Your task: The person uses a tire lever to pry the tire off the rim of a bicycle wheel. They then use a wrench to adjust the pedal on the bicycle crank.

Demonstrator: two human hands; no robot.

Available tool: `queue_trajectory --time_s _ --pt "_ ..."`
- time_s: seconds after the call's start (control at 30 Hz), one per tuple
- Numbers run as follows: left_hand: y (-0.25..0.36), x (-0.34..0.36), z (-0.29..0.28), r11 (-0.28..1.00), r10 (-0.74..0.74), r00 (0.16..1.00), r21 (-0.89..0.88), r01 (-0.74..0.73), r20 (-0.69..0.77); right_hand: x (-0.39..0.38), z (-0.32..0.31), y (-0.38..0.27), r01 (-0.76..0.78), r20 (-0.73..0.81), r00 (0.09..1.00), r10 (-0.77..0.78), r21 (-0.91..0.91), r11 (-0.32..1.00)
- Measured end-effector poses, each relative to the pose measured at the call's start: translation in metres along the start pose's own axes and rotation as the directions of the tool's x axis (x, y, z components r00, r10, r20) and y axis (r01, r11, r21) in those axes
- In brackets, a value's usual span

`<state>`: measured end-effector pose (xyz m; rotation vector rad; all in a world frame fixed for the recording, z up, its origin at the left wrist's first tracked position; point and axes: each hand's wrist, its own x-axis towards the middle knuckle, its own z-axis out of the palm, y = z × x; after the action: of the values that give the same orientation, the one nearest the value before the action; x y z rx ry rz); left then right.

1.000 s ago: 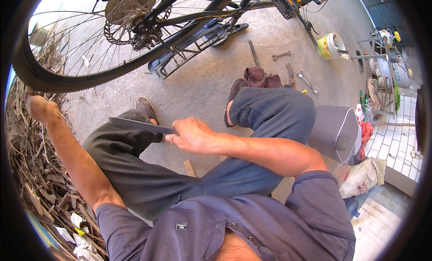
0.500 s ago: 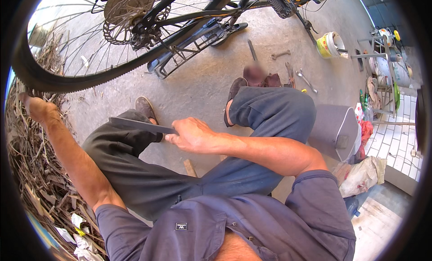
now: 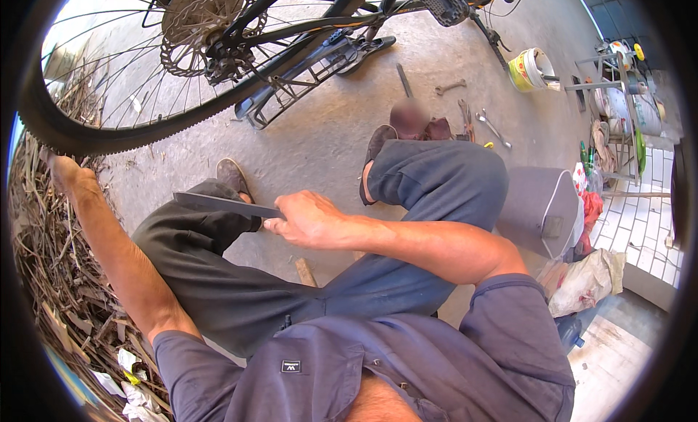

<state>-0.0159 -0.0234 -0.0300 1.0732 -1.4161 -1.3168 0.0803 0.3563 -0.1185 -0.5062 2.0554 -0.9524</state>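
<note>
The upturned-looking bicycle wheel (image 3: 156,136), with its dark knobbly tyre, fills the upper left. At the tyre's lower left edge is my left hand (image 3: 71,176), its fingers hidden behind the rubber. I cannot see how they are bent. My right hand (image 3: 309,220) closes round one end of a flat, dark metal bar (image 3: 218,204), shaped like a file or blade. The bar points left above my bent left knee, apart from the wheel. A brake disc (image 3: 180,58) shows at the wheel's hub.
A pile of dry sticks (image 3: 43,255) lies along the left. Wrenches (image 3: 451,87) and pliers (image 3: 466,118) rest on the floor ahead. A white-yellow bucket (image 3: 531,70), a metal rack (image 3: 622,109) and a grey box (image 3: 534,207) stand to the right.
My left hand has shifted slightly right, and its fingers are now tucked behind the tyre. The wheel sits a little lower in view. My right hand and the bar have barely moved.
</note>
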Motion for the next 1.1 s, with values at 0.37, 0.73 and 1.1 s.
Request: queue_trajectory --time_s 0.37,0.73,1.1 --pt "0.007 -0.005 -0.002 0.991 0.105 0.994 -0.089 -0.105 -0.007 0.001 0.000 -0.002 -0.014 -0.007 1.000 0.014 -0.006 1.000" --pt "-0.006 0.007 0.000 0.996 0.091 0.995 0.011 -0.092 0.045 -0.001 -0.001 -0.002 -0.004 -0.020 1.000 0.004 0.006 1.000" --pt "-0.013 0.012 -0.003 0.988 0.136 0.984 0.062 -0.144 0.115 0.000 0.001 -0.001 -0.056 -0.008 0.998 0.056 0.007 0.998"
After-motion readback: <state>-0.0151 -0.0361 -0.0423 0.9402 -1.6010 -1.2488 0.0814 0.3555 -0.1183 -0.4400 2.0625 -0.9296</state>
